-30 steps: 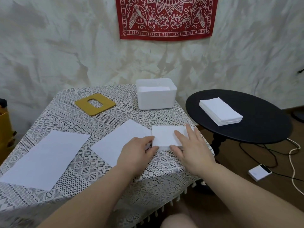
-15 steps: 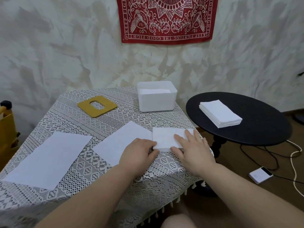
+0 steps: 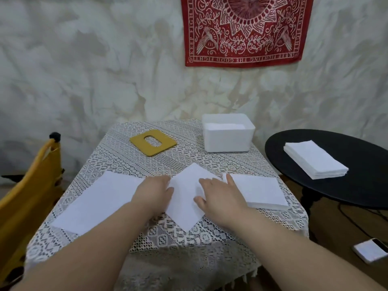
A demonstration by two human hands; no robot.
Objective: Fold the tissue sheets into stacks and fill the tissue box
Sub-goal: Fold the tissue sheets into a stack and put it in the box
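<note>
Lace cloth (image 3: 117,156) covers the square surface, which stands against a mottled pale wall hung with a red bandana (image 3: 243,30). At far left, a yellow chair (image 3: 27,185) stands beside the surface. On the cloth, a flat tissue sheet (image 3: 98,202) lies at left. Behind it rests a yellow lid (image 3: 165,147) with an oval slot. The left hand (image 3: 153,194) lies on the left edge of the middle tissue sheet (image 3: 184,206), fingers loosely curled and pressing down, nothing gripped. The right hand (image 3: 220,198) lies flat on the same sheet's right side, fingers spread and straight. Just right of that hand sits a folded tissue stack (image 3: 260,192). Behind it, the white tissue box (image 3: 227,139) stands open, with white tissue visible inside. To the right, a black round table (image 3: 357,185) carries another tissue pile (image 3: 315,162). A white device (image 3: 370,249) lies on the floor.
</note>
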